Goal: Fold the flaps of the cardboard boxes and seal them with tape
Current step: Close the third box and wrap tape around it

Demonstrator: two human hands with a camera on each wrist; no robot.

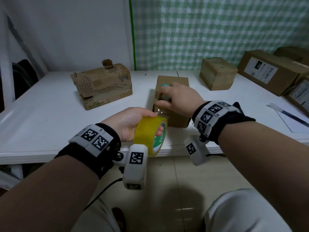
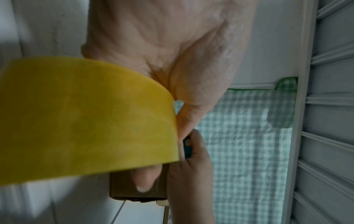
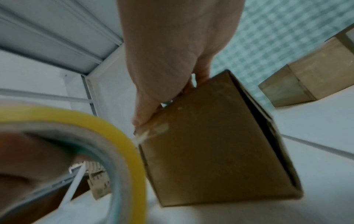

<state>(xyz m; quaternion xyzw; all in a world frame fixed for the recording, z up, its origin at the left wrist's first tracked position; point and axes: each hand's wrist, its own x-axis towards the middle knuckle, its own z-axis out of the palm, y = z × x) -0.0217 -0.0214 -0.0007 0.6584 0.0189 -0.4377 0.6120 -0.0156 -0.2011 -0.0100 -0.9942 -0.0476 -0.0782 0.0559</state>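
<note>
Hands at work over a white table [image 1: 50, 104]: the left hand [image 1: 132, 124] grips a yellow tape roll [image 1: 150, 136] at the near edge, fingers curled through its core. The right hand [image 1: 177, 99] rests on top of a small cardboard box [image 1: 173, 97] just beyond, thumb pressing a clear strip of tape to it, fingers curled round a teal object [image 1: 164, 85]. A torn box [image 1: 102, 86] sits far left; more boxes [image 1: 217, 73] far right.

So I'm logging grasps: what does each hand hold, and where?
Left hand grips the yellow tape roll, fingers through its core. Right hand presses on the cardboard box, with something teal.
</note>
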